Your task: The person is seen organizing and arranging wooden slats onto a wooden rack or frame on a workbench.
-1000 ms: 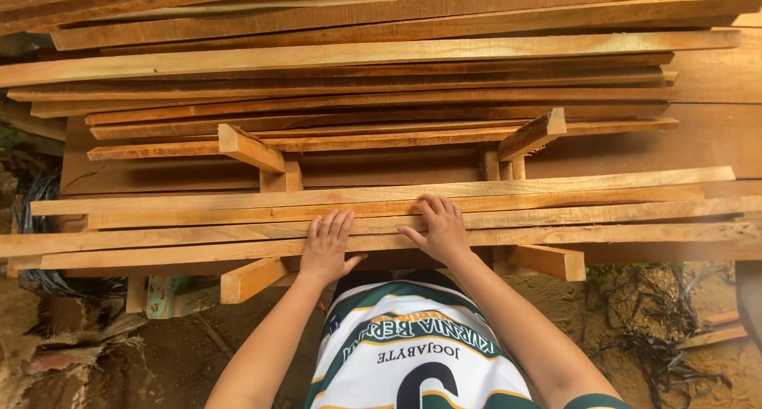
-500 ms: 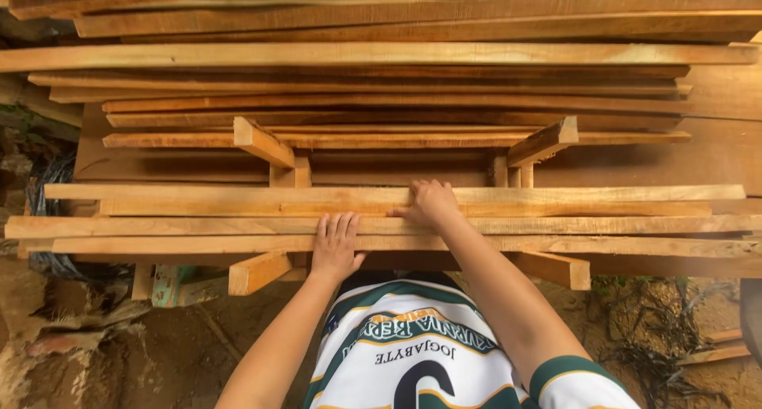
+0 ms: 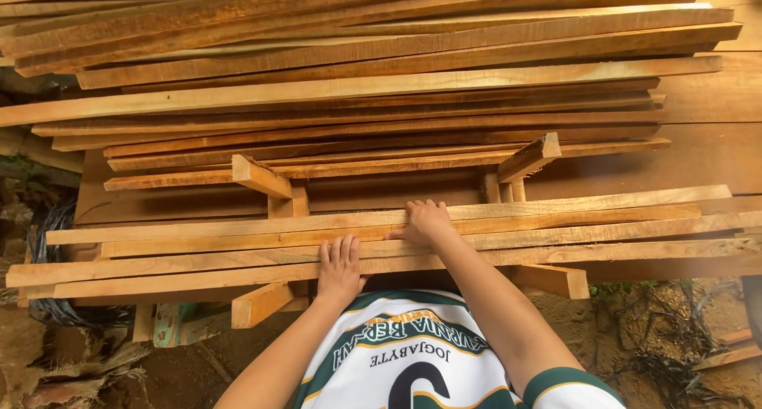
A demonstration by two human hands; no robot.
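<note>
Outdoors, bare brown earth [image 3: 95,377] with scraps of wood and dry roots lies below a rough wooden frame, seen from the head camera looking down over the person's white and green jersey [image 3: 413,353]. Across the frame's two crossbars, the left crossbar [image 3: 260,177] and the right crossbar [image 3: 530,156], rest four long pale slats [image 3: 556,226] side by side, running left to right. Behind them, filling the upper half of the view, a large stack of planks [image 3: 381,67] lies in loose layers, some reddish, some yellow, their ends fanned unevenly to the right. The left hand [image 3: 340,268] lies flat, palm down, on the two nearest slats, its fingers [image 3: 343,250] spread and straight, closed on nothing. The right hand [image 3: 429,221] reaches farther, resting on the third slat with its fingers [image 3: 425,208] curled over the far edge of that slat, touching the wood; whether they actually clamp it cannot be told from here. The two hands are near each other, the right one ahead of the left. A short stub of timber [image 3: 258,303] juts toward the person under the slats at the left, another stub [image 3: 556,280] at the right. A green-painted post [image 3: 171,322] stands under the frame at the left, beside a tangle of dark cable [image 3: 48,234].
</note>
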